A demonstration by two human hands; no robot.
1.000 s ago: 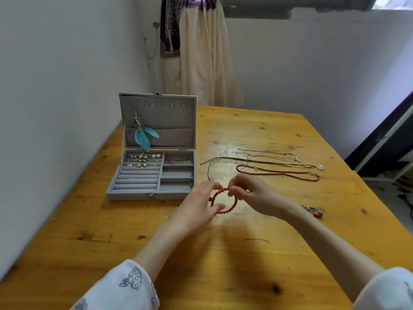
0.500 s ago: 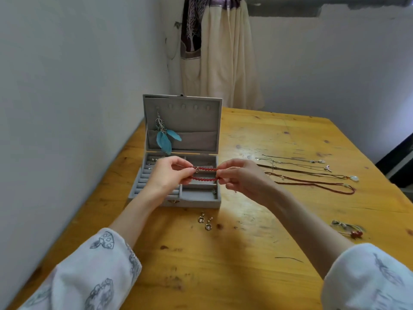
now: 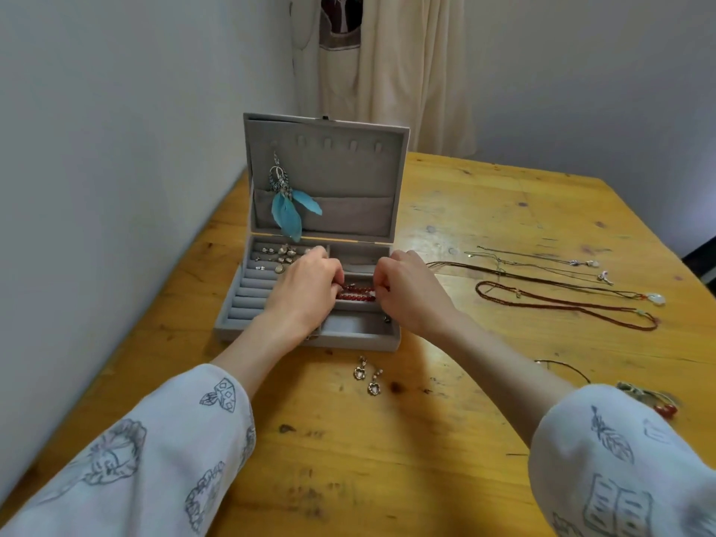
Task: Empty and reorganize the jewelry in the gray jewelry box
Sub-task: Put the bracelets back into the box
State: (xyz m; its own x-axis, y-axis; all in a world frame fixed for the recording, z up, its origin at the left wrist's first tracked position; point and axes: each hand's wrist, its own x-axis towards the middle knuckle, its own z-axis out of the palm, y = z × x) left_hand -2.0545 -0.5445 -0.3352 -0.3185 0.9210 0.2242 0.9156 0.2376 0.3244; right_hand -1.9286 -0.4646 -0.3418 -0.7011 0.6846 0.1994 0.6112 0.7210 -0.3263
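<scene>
My left hand (image 3: 306, 288) and right hand (image 3: 410, 290) pinch the red bead bracelet (image 3: 356, 294). Each grip closes on one end, over the gray jewelry box (image 3: 348, 339).

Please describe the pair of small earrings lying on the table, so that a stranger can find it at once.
Start at the open gray jewelry box on the wooden table. On bare wood near its front wall lie the two small metal earrings, side by side. Unlike the necklaces at the right, they are short, with heart-like drops.

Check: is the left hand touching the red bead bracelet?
Touching. The head view shows the left hand pinching one end of the red bead bracelet.
</scene>
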